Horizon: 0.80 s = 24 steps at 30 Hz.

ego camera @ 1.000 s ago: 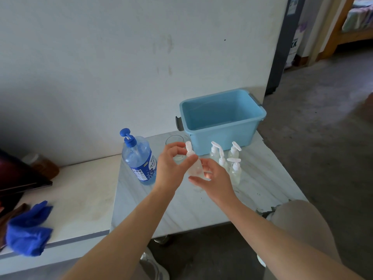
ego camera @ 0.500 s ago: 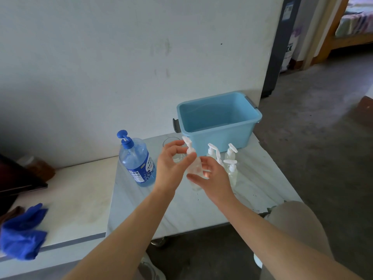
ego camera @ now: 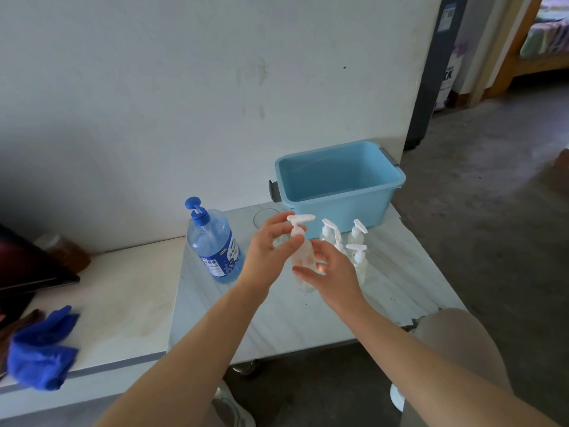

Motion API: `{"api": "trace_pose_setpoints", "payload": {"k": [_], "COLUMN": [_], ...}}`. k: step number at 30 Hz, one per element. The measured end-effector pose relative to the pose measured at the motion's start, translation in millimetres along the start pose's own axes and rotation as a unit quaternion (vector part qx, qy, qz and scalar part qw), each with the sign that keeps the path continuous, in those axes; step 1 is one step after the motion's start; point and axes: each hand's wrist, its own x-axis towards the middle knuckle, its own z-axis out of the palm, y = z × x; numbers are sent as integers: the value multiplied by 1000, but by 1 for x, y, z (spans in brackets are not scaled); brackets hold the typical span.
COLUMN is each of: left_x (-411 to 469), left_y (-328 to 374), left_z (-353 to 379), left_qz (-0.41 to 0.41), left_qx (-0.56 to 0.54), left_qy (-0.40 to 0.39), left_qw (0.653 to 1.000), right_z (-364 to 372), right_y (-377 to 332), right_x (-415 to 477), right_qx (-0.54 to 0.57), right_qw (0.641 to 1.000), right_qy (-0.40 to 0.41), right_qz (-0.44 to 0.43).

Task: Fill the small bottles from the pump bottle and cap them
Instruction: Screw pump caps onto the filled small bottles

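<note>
**Cap going on: cross-thread and spill are the risks**

The bottle (ego camera: 303,257) is held clear of the desk (ego camera: 246,318), in front of the bin (ego camera: 338,183) and just left of the other bottles (ego camera: 357,235), which stand capped. Its white cap (ego camera: 298,224) sits on the neck with the spout pointing right. It looks like the capping step.

If the cap is turned while tilted, it could catch the thread crookedly and seem tight while leaking. A hard squeeze on the soft, clear body could push liquid up past a loose collar. The bottle is close to the other bottles, so a wide swing of the right elbow or wrist could knock them over. How full the bottle is cannot be told.

The left hand (ego camera: 268,251) comes in from the left, wrist raised, its fingers (ego camera: 275,220) and thumb narrowed to pinch the cap at its collar. The right hand (ego camera: 335,272) reaches from below right, palm towards the bottle, fingers curled round the lower body and holding it upright. The pump bottle (ego camera: 215,248) stands apart on the left, untouched.
</note>
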Motion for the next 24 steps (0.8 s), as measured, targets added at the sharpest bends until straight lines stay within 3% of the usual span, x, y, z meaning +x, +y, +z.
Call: {"api": "trace_pose_setpoints", "payload": {"k": [2,4,8,10,18,24], "left_x": [1,-2,-6,-5,1,2], "left_y": [1,4,3,1,2,1], "left_z": [-1,2,10,8,9,9], "left_qz": [-37,-69,-46,-19,36,30], "left_qx": [-37,-65,11,26,105,88], "left_qy": [-42,-30,123,147,109,65], "left_qw": [998,995,991,989,988,994], "right_z": [0,1,1,-2,-8,-20], "right_y": [2,3,-3,-4,-1,-5], "right_x": [-1,-2,-1,-1,-1,-2], "right_qx": [0,0,-10,-20,-30,4], "right_qw": [1000,1000,1000,1000,999,997], "right_qy": [1,5,13,9,-24,-78], "right_qz": [2,2,-1,-9,-16,0]}}
